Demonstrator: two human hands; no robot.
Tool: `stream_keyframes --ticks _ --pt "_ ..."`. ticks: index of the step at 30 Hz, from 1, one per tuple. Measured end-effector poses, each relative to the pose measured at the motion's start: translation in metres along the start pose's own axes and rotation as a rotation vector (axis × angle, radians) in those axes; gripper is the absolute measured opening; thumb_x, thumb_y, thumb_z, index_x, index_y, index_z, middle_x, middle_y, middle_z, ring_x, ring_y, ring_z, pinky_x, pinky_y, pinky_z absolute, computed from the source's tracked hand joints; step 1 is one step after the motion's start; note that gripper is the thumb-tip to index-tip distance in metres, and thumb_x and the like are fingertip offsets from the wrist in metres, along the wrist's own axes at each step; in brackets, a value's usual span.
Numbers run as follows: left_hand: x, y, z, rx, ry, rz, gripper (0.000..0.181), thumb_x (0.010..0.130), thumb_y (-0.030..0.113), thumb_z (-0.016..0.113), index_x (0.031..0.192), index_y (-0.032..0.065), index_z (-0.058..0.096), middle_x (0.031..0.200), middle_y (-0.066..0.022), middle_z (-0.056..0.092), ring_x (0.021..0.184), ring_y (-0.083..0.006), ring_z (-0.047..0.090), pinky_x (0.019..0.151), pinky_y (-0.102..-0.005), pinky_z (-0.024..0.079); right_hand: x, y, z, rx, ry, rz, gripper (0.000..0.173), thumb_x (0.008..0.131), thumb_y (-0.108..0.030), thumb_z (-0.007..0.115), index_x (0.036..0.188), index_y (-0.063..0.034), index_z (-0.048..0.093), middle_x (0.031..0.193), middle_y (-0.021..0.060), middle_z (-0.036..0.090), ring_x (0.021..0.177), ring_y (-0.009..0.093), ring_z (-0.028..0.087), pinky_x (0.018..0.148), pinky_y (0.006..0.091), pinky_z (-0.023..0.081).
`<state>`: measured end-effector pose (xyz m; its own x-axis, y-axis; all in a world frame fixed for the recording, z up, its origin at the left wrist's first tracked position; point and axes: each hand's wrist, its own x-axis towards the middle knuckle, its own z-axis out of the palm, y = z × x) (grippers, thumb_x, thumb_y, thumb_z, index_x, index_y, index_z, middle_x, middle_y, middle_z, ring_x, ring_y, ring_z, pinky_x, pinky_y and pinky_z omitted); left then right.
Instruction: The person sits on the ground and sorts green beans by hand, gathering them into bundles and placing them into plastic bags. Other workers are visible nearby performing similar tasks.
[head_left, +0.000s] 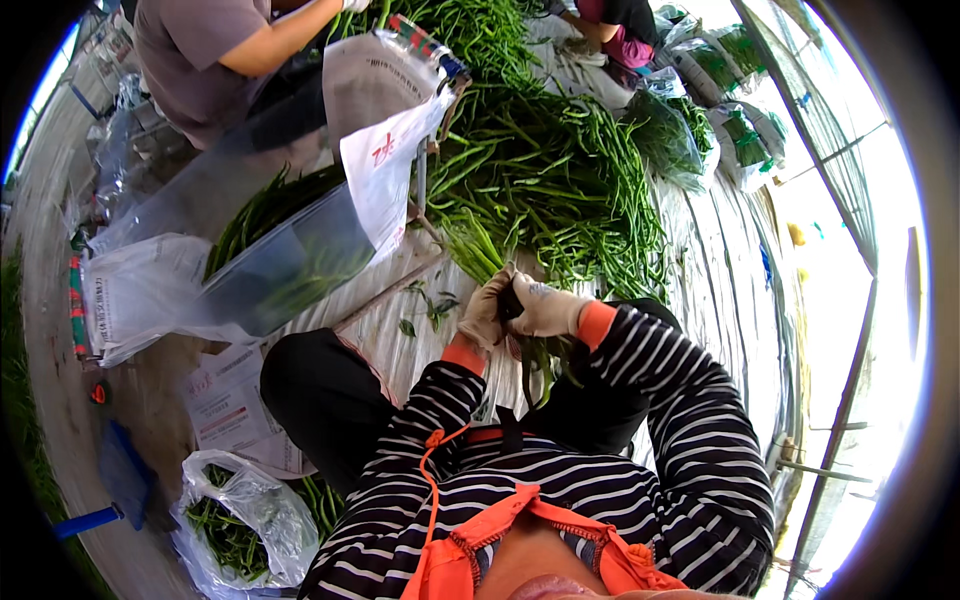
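My left hand (486, 309), in a pale work glove, grips a bunch of long green peppers (471, 244) just in front of my lap. Against it, my gloved right hand (546, 306) is closed on the same bunch, and the thumbs nearly meet. Some of the pods hang below both hands towards my lap. Beyond the hands spreads a large heap of long green peppers (547, 180). To the left of the heap, a frame holds a clear plastic bag (300, 262) open, with more peppers lying inside it. The parts of the bunch inside my fingers are hidden.
A person in a grey-brown shirt (187, 67) sits beyond the frame; another (626, 37) works at the far side. Filled bags (667, 135) stand at the upper right. An open plastic bag with peppers (289, 525) lies lower left, near a printed sheet (236, 405).
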<state>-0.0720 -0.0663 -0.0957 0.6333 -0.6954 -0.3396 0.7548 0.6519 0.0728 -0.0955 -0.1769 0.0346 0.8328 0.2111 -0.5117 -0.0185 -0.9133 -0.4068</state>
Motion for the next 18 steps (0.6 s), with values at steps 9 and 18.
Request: stream_keyframes --ticks 9,18 --pt "-0.075 0.059 0.061 0.289 -0.069 0.226 0.022 0.094 0.02 0.061 0.109 0.004 0.067 0.101 -0.008 0.07 0.091 -0.022 0.068 0.086 -0.0352 0.056 -0.044 -0.03 -0.014 1.453 0.053 -0.173 0.044 0.096 -0.01 0.061 0.137 0.0042 0.052 0.117 0.0106 0.067 0.099 0.019 0.066 0.093 0.0333 0.054" --pt "-0.118 0.081 0.082 0.382 -0.129 0.434 0.046 0.092 0.017 0.058 0.135 -0.0009 0.053 0.112 -0.012 0.066 0.093 -0.0258 0.067 0.087 -0.0409 0.056 -0.046 -0.052 -0.015 1.399 0.148 -0.244 0.034 0.093 -0.018 0.07 0.119 0.0021 0.062 0.105 0.0064 0.067 0.094 0.014 0.062 0.086 0.0282 0.05"
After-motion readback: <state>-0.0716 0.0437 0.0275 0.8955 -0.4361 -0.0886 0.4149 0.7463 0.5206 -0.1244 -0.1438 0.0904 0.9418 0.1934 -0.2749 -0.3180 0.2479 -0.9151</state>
